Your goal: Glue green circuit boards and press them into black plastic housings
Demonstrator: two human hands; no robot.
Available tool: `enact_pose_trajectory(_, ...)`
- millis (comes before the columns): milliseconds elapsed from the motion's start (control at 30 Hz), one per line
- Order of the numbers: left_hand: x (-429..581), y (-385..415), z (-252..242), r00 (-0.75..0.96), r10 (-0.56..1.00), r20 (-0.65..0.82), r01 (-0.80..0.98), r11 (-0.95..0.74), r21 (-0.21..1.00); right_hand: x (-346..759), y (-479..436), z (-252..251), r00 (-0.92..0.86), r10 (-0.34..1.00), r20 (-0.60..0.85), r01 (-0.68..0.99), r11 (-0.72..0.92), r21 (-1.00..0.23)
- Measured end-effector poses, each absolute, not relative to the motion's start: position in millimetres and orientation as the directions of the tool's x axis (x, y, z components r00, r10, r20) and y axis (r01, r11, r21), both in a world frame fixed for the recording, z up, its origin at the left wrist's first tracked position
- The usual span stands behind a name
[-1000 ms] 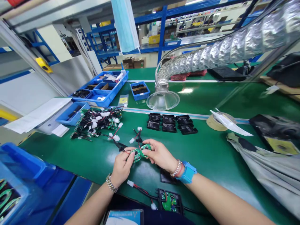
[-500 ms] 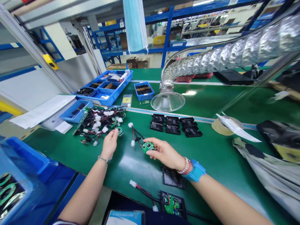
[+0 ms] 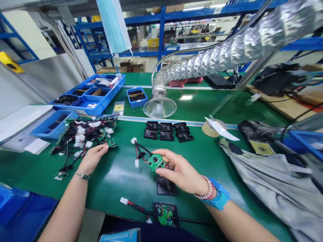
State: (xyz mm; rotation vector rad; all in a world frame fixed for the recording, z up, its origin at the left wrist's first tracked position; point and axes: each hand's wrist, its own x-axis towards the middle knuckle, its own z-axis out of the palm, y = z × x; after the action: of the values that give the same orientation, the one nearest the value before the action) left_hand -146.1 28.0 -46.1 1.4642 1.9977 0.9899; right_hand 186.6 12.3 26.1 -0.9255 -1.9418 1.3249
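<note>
My right hand (image 3: 176, 168) grips a small green circuit board (image 3: 155, 162) by its edge, between thumb and fingers. From this board, red and black wires run up-left to white connectors (image 3: 134, 140). My left hand (image 3: 94, 157) is closed in a pinch at the edge of another small circuit board (image 3: 112, 144), beside a tangled pile of wired boards (image 3: 83, 132). Below my right hand lies a black plastic housing (image 3: 165, 186). Nearer to me, an opened housing (image 3: 166, 215) contains a green board with wires leading out on both sides.
Several black housing parts (image 3: 166, 131) lie in rows behind my right hand. A fume extraction hood (image 3: 159, 107) hangs beyond them. Blue bins (image 3: 101, 107) stand at the back left. A tape roll (image 3: 210, 129) and grey cloth (image 3: 254, 174) are on the right.
The view has turned to the right. A wired board at the pile's near left edge now lies closer to me. My right hand still holds its board, now tilted more toward me.
</note>
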Motion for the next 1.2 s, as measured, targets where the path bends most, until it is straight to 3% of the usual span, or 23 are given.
enact_pose_trajectory(100, -144.4, 40.7, -41.5, -0.343, 0.938, 0.058, 0.58, 0.163, 0.798, 193.2, 9.4, 27.9, -0.562, 0.821, 0.096, 0.182, 0.236, -0.955)
enact_pose_trajectory(200, -137.3, 54.6, -36.1, -0.313, 0.936, 0.158, 0.862, 0.211, 0.46, 196.6, 6.7, 28.7, -0.547, 0.832, 0.087, 0.162, 0.208, -0.965)
enact_pose_trajectory(267, -131.3, 60.7, -34.9, -0.251, 0.952, 0.174, 0.946, 0.204, 0.25, 198.1, 5.2, 28.8, -0.536, 0.84, 0.079, 0.15, 0.188, -0.971)
enact_pose_trajectory(400, -123.6, 59.4, -34.4, -0.15, 0.981, 0.126, 0.975, 0.126, 0.183, 201.0, 2.7, 27.4, -0.532, 0.845, 0.063, 0.092, 0.132, -0.987)
enact_pose_trajectory(533, -120.2, 48.6, -20.2, -0.167, 0.982, 0.089, 0.982, 0.158, 0.102, 203.3, 1.5, 23.9, -0.52, 0.853, 0.046, 0.077, 0.1, -0.992)
enact_pose_trajectory(633, -106.2, 41.7, -1.7, -0.131, 0.97, 0.203, 0.975, 0.089, 0.203, 204.3, 1.8, 22.1, -0.521, 0.851, 0.067, 0.057, 0.113, -0.992)
enact_pose_trajectory(700, -88.5, 36.8, 9.4, -0.009, 0.935, 0.354, 0.919, -0.133, 0.372, 204.7, 2.4, 22.0, -0.522, 0.849, 0.075, 0.057, 0.123, -0.991)
enact_pose_trajectory(800, -57.5, 26.3, 20.8, 0.136, 0.845, 0.518, 0.714, -0.446, 0.54, 205.0, 3.0, 23.2, -0.518, 0.852, 0.078, 0.056, 0.125, -0.991)
enact_pose_trajectory(900, -34.0, 13.0, 27.7, 0.21, 0.821, 0.532, 0.531, -0.552, 0.643, 205.2, 3.1, 24.6, -0.527, 0.846, 0.085, 0.031, 0.119, -0.992)
enact_pose_trajectory(1000, -21.6, 2.2, 32.2, 0.297, 0.802, 0.518, 0.47, -0.595, 0.652, 205.6, 3.1, 25.2, -0.537, 0.84, 0.082, 0.011, 0.104, -0.995)
enact_pose_trajectory(1200, -5.9, -2.1, 26.4, 0.504, 0.725, 0.469, 0.555, -0.688, 0.468, 205.2, 4.4, 25.0, -0.544, 0.837, 0.058, -0.01, 0.063, -0.998)
